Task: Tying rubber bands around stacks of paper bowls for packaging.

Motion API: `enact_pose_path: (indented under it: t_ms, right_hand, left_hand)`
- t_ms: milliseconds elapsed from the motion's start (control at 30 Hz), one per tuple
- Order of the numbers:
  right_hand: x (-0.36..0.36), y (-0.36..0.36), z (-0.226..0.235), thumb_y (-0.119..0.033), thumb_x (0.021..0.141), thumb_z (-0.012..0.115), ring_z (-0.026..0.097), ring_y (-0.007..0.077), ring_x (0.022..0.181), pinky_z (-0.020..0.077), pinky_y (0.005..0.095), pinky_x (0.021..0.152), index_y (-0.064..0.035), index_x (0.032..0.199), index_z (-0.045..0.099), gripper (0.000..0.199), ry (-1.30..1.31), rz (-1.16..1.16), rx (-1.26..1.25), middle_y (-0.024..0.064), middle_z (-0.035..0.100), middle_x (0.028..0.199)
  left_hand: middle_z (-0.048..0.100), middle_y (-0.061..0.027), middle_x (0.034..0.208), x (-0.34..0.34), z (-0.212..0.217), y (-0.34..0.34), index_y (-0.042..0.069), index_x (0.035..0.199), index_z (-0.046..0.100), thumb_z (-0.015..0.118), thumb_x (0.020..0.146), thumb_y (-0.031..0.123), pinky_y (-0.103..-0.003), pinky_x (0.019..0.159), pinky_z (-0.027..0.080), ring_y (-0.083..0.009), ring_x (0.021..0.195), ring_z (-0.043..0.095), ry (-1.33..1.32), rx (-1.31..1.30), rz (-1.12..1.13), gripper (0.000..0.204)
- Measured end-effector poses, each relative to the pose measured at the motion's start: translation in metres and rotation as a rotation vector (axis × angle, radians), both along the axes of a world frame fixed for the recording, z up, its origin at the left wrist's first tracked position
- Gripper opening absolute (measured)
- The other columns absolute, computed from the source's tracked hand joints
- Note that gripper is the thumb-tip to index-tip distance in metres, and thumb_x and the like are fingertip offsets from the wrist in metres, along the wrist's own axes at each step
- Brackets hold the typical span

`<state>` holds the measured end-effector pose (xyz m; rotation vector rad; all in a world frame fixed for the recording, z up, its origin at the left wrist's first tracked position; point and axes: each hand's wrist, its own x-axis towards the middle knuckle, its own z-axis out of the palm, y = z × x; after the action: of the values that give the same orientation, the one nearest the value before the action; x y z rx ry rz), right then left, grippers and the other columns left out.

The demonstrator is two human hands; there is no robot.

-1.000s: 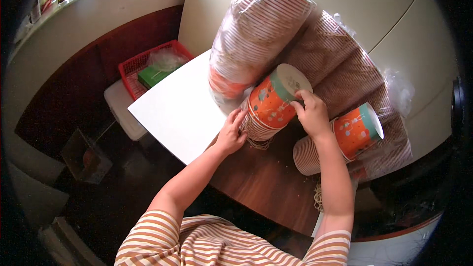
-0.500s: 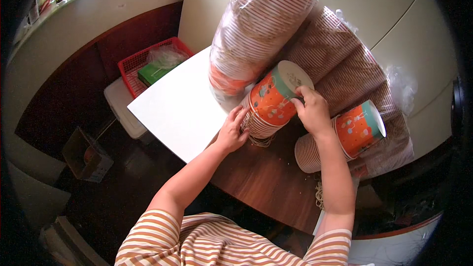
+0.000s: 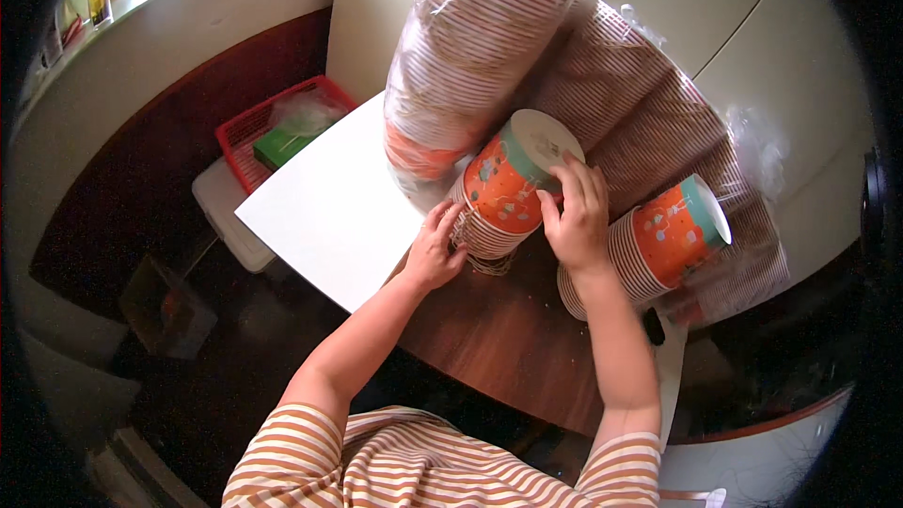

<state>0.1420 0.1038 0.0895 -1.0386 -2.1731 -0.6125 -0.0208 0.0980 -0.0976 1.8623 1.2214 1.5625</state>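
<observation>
**A:** Where's the orange cup stack (image 3: 503, 193) sitting relative to the hands? Trying to work out the geometry.

**B:** It's lying just right of the frame's centre, between both hands. Long axis is running from lower left to upper right, with the rims down by the brown table (image 3: 499, 339) and the pale cup bottom pointing up and right. So it's tilting, not standing straight.

**A:** And the hands?

**B:** Left hand (image 3: 435, 249) is curling around the lower left end, fingers touching the stacked rims. Right hand (image 3: 576, 216) is pressing against the stack's right side, fingers spread and reaching up toward the pale bottom. Both are touching it, so neither is really nearer; the left is at the rim end, the right closer to the top end.

**A:** How many of everything?

**B:** I'm counting two unwrapped orange stacks: the held one and a second stack (image 3: 658, 245) lying on its side just right of the right hand. Behind them, plastic-wrapped cup sleeves (image 3: 470, 47) are leaning in the upper middle; at least two, maybe three, can't tell exactly. One white board (image 3: 339, 212) at centre left, one red basket (image 3: 273, 136) in the upper left. Single cups per stack are too many to count.
</observation>
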Motion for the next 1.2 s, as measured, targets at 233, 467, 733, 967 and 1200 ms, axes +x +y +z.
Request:
enact_pose_path:
  t_ms: [233, 467, 733, 967, 1200]
  right_hand:
    - [-0.011, -0.029, -0.084, -0.021, 0.071, 0.069, 0.052, 0.0261, 0.079, 0.0401, 0.0388, 0.072, -0.0094, 0.083, 0.058, 0.021, 0.145, -0.053, -0.052, 0.0065, 0.053, 0.083]
    - [-0.038, -0.004, -0.129, -0.021, 0.068, 0.071, 0.052, 0.0247, 0.072, 0.0405, 0.0385, 0.066, -0.0114, 0.084, 0.056, 0.024, 0.142, -0.149, 0.019, 0.0049, 0.051, 0.078]
    - [-0.038, 0.003, -0.131, -0.016, 0.07, 0.069, 0.052, 0.024, 0.066, 0.0408, 0.0379, 0.063, -0.0117, 0.076, 0.056, 0.015, 0.112, -0.222, 0.097, 0.0038, 0.051, 0.073]
    - [-0.033, -0.018, -0.127, -0.012, 0.073, 0.064, 0.059, 0.028, 0.065, 0.0459, 0.0393, 0.061, -0.0077, 0.073, 0.056, 0.01, 0.458, -0.131, -0.278, 0.0079, 0.059, 0.069]
    - [0.018, -0.033, -0.132, -0.017, 0.073, 0.064, 0.062, 0.031, 0.064, 0.0483, 0.0423, 0.06, -0.0056, 0.075, 0.057, 0.013, 0.396, -0.323, -0.533, 0.0117, 0.064, 0.071]
  left_hand:
    - [0.038, -0.0199, 0.129, 0.002, 0.001, 0.001, 0.008, 0.133, 0.034, 0.062, 0.068, 0.005, -0.041, 0.095, 0.041, -0.0374, 0.117, 0.042, 0.009, 0.038, 0.03, 0.071]
    - [0.041, -0.0215, 0.126, 0.001, -0.001, 0.005, 0.006, 0.13, 0.037, 0.061, 0.067, 0.006, -0.042, 0.097, 0.038, -0.039, 0.115, 0.043, -0.033, 0.075, 0.039, 0.067]
    - [0.041, -0.0221, 0.125, 0.002, 0.0, 0.002, 0.005, 0.129, 0.038, 0.061, 0.066, 0.005, -0.041, 0.098, 0.037, -0.039, 0.115, 0.042, -0.058, 0.025, 0.001, 0.068]
    - [0.041, -0.0225, 0.125, 0.001, -0.001, 0.003, 0.007, 0.13, 0.037, 0.062, 0.065, 0.005, -0.041, 0.096, 0.039, -0.0393, 0.114, 0.044, -0.041, 0.027, -0.001, 0.069]
    - [0.039, -0.0215, 0.126, 0.002, 0.002, 0.0, 0.007, 0.13, 0.037, 0.063, 0.068, 0.005, -0.04, 0.096, 0.039, -0.0384, 0.115, 0.043, -0.055, -0.036, -0.022, 0.067]
